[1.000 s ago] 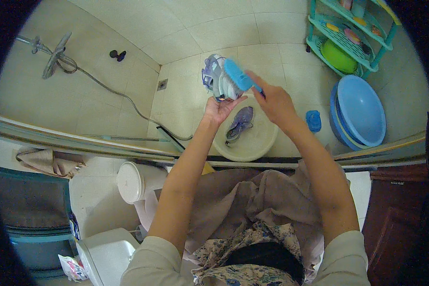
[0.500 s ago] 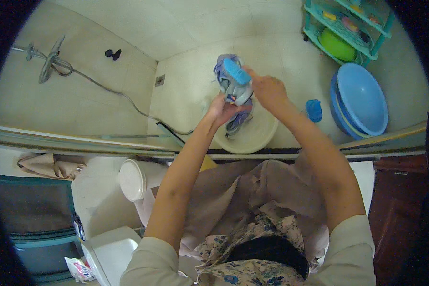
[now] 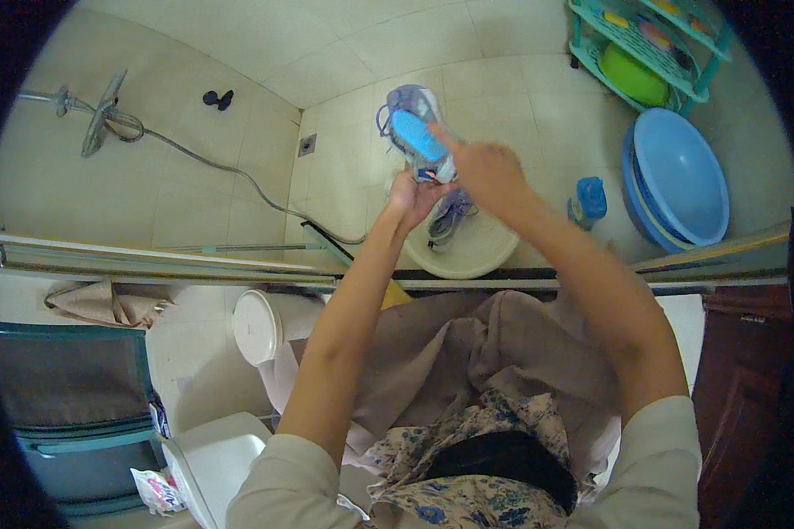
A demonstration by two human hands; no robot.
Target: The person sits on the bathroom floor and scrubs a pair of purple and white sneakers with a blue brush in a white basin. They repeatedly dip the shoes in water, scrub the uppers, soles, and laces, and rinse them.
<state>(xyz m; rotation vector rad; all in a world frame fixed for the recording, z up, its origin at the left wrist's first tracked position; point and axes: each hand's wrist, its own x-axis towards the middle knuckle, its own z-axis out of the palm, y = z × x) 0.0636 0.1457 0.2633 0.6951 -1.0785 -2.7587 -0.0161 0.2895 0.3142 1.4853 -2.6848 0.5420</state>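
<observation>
**Shoe held up over basin, brush on it**

Grey-lilac shoe (image 3: 408, 110) raised above cream basin (image 3: 478, 254), clear of it, over the tiled shower floor (image 3: 353, 189). Blue brush (image 3: 417, 137) pressed flat against the shoe's side. Left hand (image 3: 413, 196) closed around the shoe's lower end, gripping from below. Right hand (image 3: 488, 170) closed on the brush, fingers wrapped over its near end; exact finger placement hidden by the hand's back. Both forearms stretched forward from the lower edge, converging at the shoe.

Second shoe (image 3: 450, 217) lying in the basin, just beneath the hands. Small blue container (image 3: 588, 199) on the floor right of the basin, near it. Stacked blue tubs (image 3: 679, 181) leaning further right. Teal rack (image 3: 648, 44) in the far right corner, green bowl (image 3: 633, 78) on its lower shelf. Shower head (image 3: 101, 110) with hose (image 3: 238, 176) lying on the floor, well left. White lidded bucket (image 3: 258, 328) on the near side of the sill, left of the left forearm. Teal drawer unit (image 3: 62, 397) at far left.
</observation>
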